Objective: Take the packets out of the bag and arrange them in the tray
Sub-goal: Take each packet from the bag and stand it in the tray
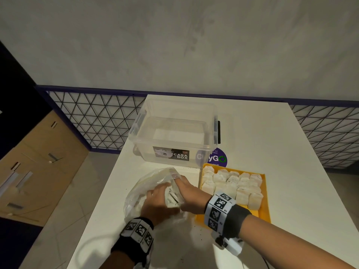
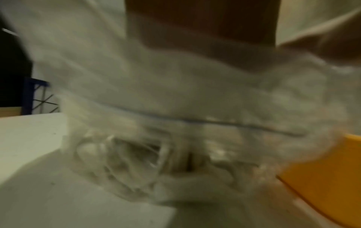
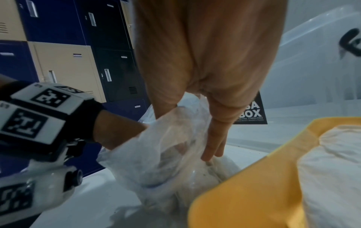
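A clear plastic bag (image 1: 139, 191) lies crumpled on the white table (image 1: 272, 142), left of a yellow tray (image 1: 265, 200). My left hand (image 1: 161, 193) reaches into the bag's mouth; the plastic hides its fingers, and they show only dimly in the right wrist view (image 3: 175, 149). White packets (image 1: 172, 199) sit in the bag between my hands. My right hand (image 1: 179, 180) pinches the bag's rim (image 3: 191, 123) between thumb and fingers and holds it up. Several white packets (image 1: 233, 183) stand in rows in the tray (image 3: 244, 192). The left wrist view is blurred, filled by the bag (image 2: 195, 92).
A clear lidless storage box (image 1: 174, 133) with a black label stands behind the bag. A purple round sticker (image 1: 217, 158) lies between the box and the tray. The table's left edge drops off just left of the bag. Lockers (image 3: 68, 61) stand to the left.
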Demonstrator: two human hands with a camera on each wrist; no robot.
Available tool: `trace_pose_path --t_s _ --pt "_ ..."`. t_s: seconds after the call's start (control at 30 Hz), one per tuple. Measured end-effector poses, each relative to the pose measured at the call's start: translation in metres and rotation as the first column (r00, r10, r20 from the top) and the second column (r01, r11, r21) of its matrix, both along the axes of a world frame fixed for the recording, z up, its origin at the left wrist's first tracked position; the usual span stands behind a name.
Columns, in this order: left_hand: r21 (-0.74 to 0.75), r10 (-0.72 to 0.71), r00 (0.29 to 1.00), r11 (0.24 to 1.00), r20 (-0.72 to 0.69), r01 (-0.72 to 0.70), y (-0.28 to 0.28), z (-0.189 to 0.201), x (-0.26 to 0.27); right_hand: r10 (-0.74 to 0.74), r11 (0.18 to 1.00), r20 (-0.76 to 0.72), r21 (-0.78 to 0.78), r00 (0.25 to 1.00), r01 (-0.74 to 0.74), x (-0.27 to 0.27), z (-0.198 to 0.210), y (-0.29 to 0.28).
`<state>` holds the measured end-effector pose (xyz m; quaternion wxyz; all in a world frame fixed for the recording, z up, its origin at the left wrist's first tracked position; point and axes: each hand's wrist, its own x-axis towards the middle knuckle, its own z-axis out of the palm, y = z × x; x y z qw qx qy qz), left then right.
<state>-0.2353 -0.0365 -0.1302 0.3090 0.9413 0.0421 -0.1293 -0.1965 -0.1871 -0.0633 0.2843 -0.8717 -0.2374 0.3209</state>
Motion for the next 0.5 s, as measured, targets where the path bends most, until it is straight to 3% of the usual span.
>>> trace_pose_path --t_s 0.1,0.17,0.23,0.3,0.37,0.5 --pt "0.13 -0.192 0.969 0.968 -0.152 0.213 -0.003 -0.04 0.001 0.002 1.0 0.016 0.006 1.0 -0.002 -0.001 -0.007 0.004" --pt "0.196 -0.221 0.964 0.949 -0.145 0.247 -0.002 -0.046 0.003 0.006 1.0 0.014 0.0 1.0 -0.006 -0.001 -0.004 0.002" --pt "0.109 -0.122 0.992 0.986 -0.033 0.124 -0.005 -0.005 0.001 0.006 1.0 0.02 -0.01 1.0 -0.006 0.0 0.0 -0.002" --pt "-0.057 0.036 0.999 0.998 -0.019 -0.037 -0.002 0.012 0.001 0.001 1.0 0.037 -0.011 0.999 0.0 0.001 0.003 -0.007" --pt "-0.207 0.138 0.99 0.969 0.002 -0.135 0.004 0.015 0.0 0.007 1.0 0.04 -0.023 0.999 -0.006 0.002 0.004 -0.009" --pt "-0.397 0.196 0.98 0.898 -0.024 -0.19 0.009 0.02 -0.004 0.02 0.998 0.045 -0.059 0.999 -0.018 0.004 0.006 -0.011"
